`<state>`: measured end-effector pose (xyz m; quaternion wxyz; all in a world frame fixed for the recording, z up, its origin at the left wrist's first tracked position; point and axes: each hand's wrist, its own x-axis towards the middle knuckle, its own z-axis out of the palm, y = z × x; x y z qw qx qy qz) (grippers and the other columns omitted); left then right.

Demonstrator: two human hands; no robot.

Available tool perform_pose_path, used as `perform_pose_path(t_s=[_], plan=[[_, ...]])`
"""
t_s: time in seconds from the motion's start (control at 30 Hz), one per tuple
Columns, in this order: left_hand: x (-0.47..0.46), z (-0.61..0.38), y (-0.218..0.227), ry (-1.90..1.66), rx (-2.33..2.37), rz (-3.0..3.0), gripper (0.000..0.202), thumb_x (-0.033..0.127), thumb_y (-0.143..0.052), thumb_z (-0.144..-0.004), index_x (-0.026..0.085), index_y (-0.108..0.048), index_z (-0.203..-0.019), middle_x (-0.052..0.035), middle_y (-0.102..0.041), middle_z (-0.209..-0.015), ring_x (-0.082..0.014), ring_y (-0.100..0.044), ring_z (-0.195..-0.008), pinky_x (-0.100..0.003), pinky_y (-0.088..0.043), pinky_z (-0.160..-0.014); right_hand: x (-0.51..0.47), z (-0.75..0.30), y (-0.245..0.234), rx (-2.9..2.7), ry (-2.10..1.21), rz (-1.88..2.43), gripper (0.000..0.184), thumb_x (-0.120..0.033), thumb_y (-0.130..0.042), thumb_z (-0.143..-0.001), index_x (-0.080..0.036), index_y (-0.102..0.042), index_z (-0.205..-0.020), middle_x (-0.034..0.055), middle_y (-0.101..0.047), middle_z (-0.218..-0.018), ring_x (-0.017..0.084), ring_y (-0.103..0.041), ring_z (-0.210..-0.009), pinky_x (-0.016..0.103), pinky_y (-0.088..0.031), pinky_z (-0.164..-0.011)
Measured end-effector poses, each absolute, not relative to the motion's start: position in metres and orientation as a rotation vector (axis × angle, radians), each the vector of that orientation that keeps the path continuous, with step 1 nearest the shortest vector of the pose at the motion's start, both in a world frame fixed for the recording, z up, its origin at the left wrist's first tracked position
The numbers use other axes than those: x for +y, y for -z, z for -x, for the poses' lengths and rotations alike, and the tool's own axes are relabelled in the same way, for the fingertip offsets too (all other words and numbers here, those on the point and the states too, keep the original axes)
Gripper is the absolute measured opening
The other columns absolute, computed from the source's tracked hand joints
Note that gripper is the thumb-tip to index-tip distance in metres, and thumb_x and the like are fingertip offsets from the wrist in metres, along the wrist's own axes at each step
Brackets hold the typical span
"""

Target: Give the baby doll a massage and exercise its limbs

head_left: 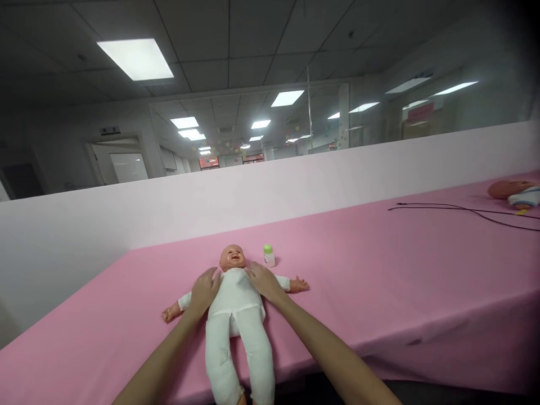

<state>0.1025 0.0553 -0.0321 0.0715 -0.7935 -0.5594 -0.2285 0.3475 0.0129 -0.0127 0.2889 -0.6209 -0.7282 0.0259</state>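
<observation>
A baby doll (234, 292) in a white top and white trousers lies face up, head away from me and arms spread to the sides. At the shoulder on the left of the view, my left hand (206, 288) rests with its fingers stretched out. My right hand (262, 280) lies open over the opposite shoulder, fingertips near the neck of the top. Neither hand visibly grips the cloth. Just beyond my right hand stands a small bottle (269, 257) with a green cap, apart from the fingers.
A pink cloth (358, 270) covers the table. Black cables (447, 208) lie on it to the right, near another doll (504, 190) partly cut off by the view. A low white partition (270, 188) topped with glass runs along the back.
</observation>
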Motion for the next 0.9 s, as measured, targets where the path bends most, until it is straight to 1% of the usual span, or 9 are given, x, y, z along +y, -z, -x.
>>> perform_pose_path(t_s=[0.07,0.17,0.33,0.43,0.57,0.67,0.73,0.83,0.9], plan=[[0.053,-0.108,0.038,0.666,-1.625,2.485,0.047,0.03,-0.028,-0.109,0.021,-0.059,-0.142,-0.0127,-0.062,-0.148,-0.0264,-0.059,-0.137,-0.04,-0.043,-0.113,0.016,-0.336,0.013,-1.928,-0.082,1.662,0.053,-0.049,-0.028,-0.111,-0.02,-0.071,-0.122,0.0116,-0.077,-0.121,0.026,-0.072,-0.111,0.032,-0.048,-0.09],[0.048,-0.108,0.045,0.439,-1.589,2.498,0.043,0.027,-0.036,-0.107,0.021,-0.061,-0.142,-0.0157,-0.056,-0.154,-0.0334,-0.057,-0.137,-0.048,-0.04,-0.112,0.018,-0.327,0.016,-1.945,-0.041,1.754,0.061,-0.049,-0.022,-0.111,-0.019,-0.074,-0.118,0.0141,-0.078,-0.118,0.028,-0.073,-0.11,0.034,-0.047,-0.093],[0.033,-0.086,0.046,0.466,-1.773,2.324,0.049,0.044,-0.037,-0.107,0.017,-0.059,-0.142,-0.0198,-0.063,-0.144,-0.0371,-0.059,-0.129,-0.05,-0.036,-0.112,0.011,-0.345,0.02,-2.01,0.08,1.912,0.063,-0.052,-0.028,-0.109,-0.01,-0.076,-0.112,0.0233,-0.078,-0.112,0.033,-0.073,-0.105,0.04,-0.047,-0.093],[0.02,-0.062,0.046,0.523,-1.83,2.222,0.053,0.049,-0.043,-0.104,0.017,-0.057,-0.144,-0.0213,-0.062,-0.143,-0.039,-0.056,-0.13,-0.053,-0.033,-0.113,-0.001,-0.368,0.02,-2.083,0.19,1.983,0.055,-0.041,-0.033,-0.109,-0.007,-0.076,-0.108,0.0281,-0.076,-0.11,0.037,-0.071,-0.106,0.045,-0.045,-0.094],[0.006,-0.029,0.048,0.515,-1.954,2.126,0.048,0.048,-0.036,-0.106,0.018,-0.065,-0.13,-0.0185,-0.072,-0.117,-0.034,-0.065,-0.11,-0.046,-0.042,-0.1,-0.02,-0.404,0.022,-2.19,0.351,1.974,0.045,-0.03,-0.034,-0.109,-0.01,-0.074,-0.11,0.0257,-0.074,-0.113,0.035,-0.067,-0.11,0.045,-0.042,-0.098],[0.001,-0.013,0.047,0.546,-2.003,2.05,0.049,0.052,-0.039,-0.105,0.015,-0.07,-0.112,-0.0195,-0.073,-0.107,-0.0347,-0.067,-0.103,-0.043,-0.045,-0.089,-0.031,-0.427,0.031,-2.09,0.58,1.932,0.045,-0.037,-0.035,-0.109,-0.008,-0.068,-0.121,0.0262,-0.068,-0.126,0.036,-0.06,-0.121,0.045,-0.039,-0.103],[0.0,-0.011,0.046,0.598,-2.013,2.022,0.051,0.058,-0.045,-0.102,0.015,-0.072,-0.107,-0.0192,-0.073,-0.103,-0.0357,-0.067,-0.101,-0.041,-0.046,-0.084,-0.035,-0.439,0.039,-1.938,0.623,1.974,0.05,-0.043,-0.036,-0.108,-0.007,-0.064,-0.126,0.0265,-0.067,-0.126,0.036,-0.059,-0.12,0.045,-0.041,-0.099],[-0.004,-0.013,0.043,0.752,-2.053,1.991,0.053,0.065,-0.053,-0.097,0.017,-0.071,-0.113,-0.0155,-0.073,-0.103,-0.0339,-0.069,-0.096,-0.038,-0.046,-0.078,-0.035,-0.449,0.048,-1.778,0.466,2.089,0.054,-0.052,-0.042,-0.105,-0.006,-0.067,-0.118,0.026,-0.069,-0.114,0.038,-0.06,-0.111,0.045,-0.044,-0.092],[-0.006,-0.013,0.041,0.91,-2.071,1.956,0.058,0.068,-0.06,-0.092,0.02,-0.069,-0.123,-0.013,-0.074,-0.107,-0.0326,-0.069,-0.095,-0.037,-0.046,-0.076,-0.032,-0.452,0.051,-1.735,0.315,2.053,0.056,-0.058,-0.049,-0.1,-0.007,-0.067,-0.114,0.0247,-0.068,-0.111,0.039,-0.06,-0.109,0.046,-0.044,-0.094]])
